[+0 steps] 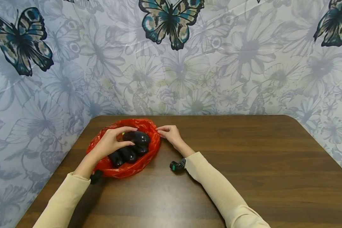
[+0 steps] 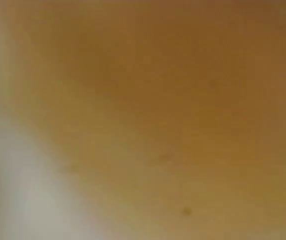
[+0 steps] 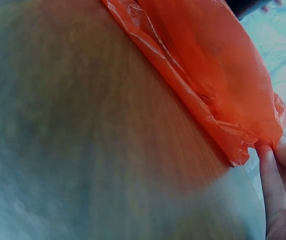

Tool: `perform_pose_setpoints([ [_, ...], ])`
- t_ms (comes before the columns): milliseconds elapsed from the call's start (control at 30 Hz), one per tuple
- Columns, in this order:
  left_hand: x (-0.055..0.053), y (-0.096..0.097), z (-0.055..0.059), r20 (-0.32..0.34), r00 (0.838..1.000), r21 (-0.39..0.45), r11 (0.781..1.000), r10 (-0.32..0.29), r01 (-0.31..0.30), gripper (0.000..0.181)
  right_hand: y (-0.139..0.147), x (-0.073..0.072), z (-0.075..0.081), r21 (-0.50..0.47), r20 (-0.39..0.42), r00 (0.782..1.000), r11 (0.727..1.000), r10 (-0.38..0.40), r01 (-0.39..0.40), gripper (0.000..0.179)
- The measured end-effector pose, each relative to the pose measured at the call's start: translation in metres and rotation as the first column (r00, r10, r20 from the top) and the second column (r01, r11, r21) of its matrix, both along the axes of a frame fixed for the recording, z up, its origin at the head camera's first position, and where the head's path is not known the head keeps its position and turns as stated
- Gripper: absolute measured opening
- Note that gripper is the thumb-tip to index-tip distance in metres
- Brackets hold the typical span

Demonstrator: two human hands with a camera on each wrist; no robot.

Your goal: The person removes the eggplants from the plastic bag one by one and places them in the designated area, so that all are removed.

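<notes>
A red plastic bag (image 1: 152, 158) stands with its mouth spread wide at the table's far left, holding several dark glossy eggplants (image 1: 128, 154). My left hand (image 1: 111, 143) reaches over the bag and grips the uppermost eggplant (image 1: 139, 138) between thumb and fingers. A trace of green shows at that eggplant's end near the palm. At the bag's right side, my right hand (image 1: 171, 134) pinches the rim; in the right wrist view its fingertips (image 3: 268, 156) hold a gathered edge of the red plastic (image 3: 233, 100). The left wrist view is only a brownish blur.
The brown wooden table (image 1: 245, 152) stretches to the right of the bag, with its far edge close to a wall covering (image 1: 188, 79) printed with flowers and butterflies. A dark wrist device (image 1: 177, 165) sits below my right wrist.
</notes>
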State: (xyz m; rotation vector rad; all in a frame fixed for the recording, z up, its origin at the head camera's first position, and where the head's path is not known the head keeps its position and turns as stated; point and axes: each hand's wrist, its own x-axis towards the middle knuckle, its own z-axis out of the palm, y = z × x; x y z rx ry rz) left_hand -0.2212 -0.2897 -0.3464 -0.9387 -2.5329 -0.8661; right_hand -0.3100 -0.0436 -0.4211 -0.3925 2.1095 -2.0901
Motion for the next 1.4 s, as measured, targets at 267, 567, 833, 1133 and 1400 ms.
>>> perform_pose_setpoints([
  [267,0.037,0.021,0.019,-0.056,0.994,-0.057,0.994,-0.098,0.094,0.06,-0.003,0.0,-0.001,-0.007,0.0,1.0,1.0,-0.024,0.024,0.015],
  [567,0.071,0.053,0.014,-0.134,0.969,-0.109,0.975,-0.21,0.196,0.056,-0.005,0.0,0.0,0.004,-0.04,0.999,1.0,-0.022,0.022,0.015],
  [833,0.086,0.077,-0.004,-0.172,0.945,-0.163,0.954,-0.28,0.253,0.05,-0.006,0.003,0.001,0.001,-0.038,0.999,1.0,-0.02,0.02,0.015],
  [1133,0.089,0.097,-0.025,-0.103,0.944,-0.294,0.916,-0.315,0.273,0.046,-0.007,0.005,0.003,-0.014,-0.013,1.0,1.0,-0.016,0.015,0.016],
  [1400,0.092,0.103,-0.032,-0.067,0.947,-0.358,0.893,-0.315,0.272,0.045,-0.008,0.009,0.001,-0.022,0.014,1.0,0.999,-0.022,0.023,0.016],
])
